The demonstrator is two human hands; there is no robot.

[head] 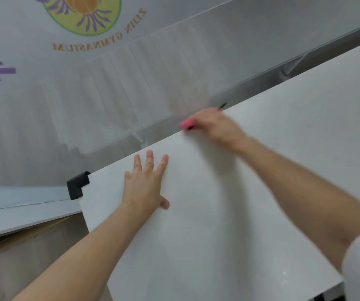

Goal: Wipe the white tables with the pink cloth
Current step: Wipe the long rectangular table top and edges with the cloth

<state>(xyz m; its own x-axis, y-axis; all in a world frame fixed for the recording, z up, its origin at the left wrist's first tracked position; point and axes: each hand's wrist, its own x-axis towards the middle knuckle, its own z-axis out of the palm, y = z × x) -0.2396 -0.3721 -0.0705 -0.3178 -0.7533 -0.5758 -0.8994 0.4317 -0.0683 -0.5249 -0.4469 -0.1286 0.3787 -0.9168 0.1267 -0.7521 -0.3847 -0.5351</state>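
Leans on the white table (218,203) with the left hand (145,183), palm down, fingers straight and spread, holding nothing. Holds the pink cloth (186,123) under the curled fingers of the right hand (213,124), exactly at the far edge of the table, with only a small end showing past the fingers. Cannot say more about this grip because of the blur.

Could lose the cloth over that edge and down to the floor (44,127), being so near the rim and, judging by the blur, in a quick stroke. Could also wipe partly in the air and leave the last strip of the table unwiped. Puts weight near the corner with the black corner guard (78,184), so may shift or tip the table when pressing harder there. Cannot identify the small dark thing (222,106) just beside the right hand at the rim; might catch the cloth on it. Better to keep the cloth flat and go slower along the rim.
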